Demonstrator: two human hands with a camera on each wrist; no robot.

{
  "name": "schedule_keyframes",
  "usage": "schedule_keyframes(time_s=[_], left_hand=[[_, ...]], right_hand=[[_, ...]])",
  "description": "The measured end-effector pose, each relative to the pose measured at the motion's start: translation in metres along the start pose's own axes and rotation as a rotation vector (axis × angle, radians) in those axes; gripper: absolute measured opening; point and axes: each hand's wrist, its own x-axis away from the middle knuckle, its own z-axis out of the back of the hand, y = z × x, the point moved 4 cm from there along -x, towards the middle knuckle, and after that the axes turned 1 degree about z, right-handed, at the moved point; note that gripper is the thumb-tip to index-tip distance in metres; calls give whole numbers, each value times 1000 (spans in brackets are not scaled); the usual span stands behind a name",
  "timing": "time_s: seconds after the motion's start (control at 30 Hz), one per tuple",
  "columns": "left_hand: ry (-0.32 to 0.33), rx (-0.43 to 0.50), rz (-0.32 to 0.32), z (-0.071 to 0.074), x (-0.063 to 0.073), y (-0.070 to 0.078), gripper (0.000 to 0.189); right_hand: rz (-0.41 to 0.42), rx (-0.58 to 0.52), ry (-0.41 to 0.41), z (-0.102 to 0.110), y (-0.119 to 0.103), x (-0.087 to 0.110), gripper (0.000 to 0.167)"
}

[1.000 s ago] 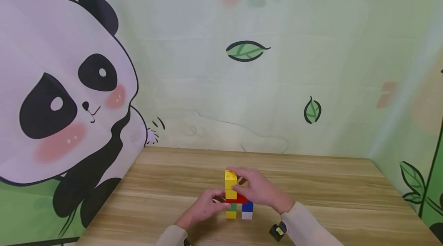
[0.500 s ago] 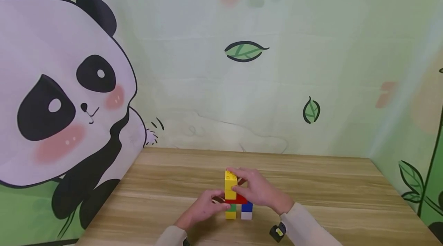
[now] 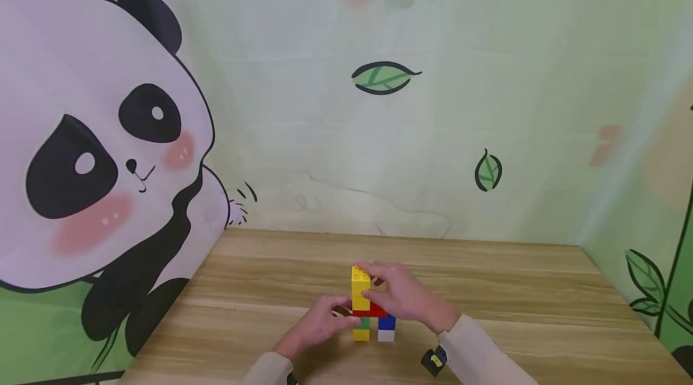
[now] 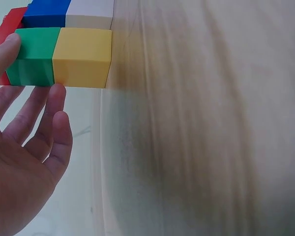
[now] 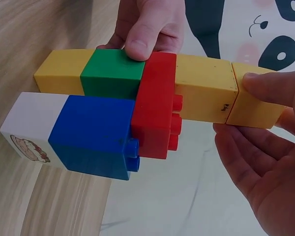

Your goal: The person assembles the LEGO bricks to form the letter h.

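A small structure of toy building bricks stands on the wooden table in front of me. One leg has a green brick on a yellow brick; the other has a blue brick on a white brick with a printed picture. A red brick bridges both, its far-right studs bare. Two stacked yellow bricks rise from its left end. My left hand grips the green brick, thumb on the near side, near the red one. My right hand pinches the upper yellow brick between thumb and fingers.
The wooden table runs back to a fabric backdrop printed with a panda and leaves. A small black device sits at the right wrist, beside the light sleeve.
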Motion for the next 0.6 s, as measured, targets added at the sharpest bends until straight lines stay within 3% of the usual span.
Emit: schedule_keyframes(time_s=[0.6], left_hand=[[-11, 31, -2, -2, 0, 2, 28]], right_hand=[[-22, 49, 31, -7, -1, 2, 55]])
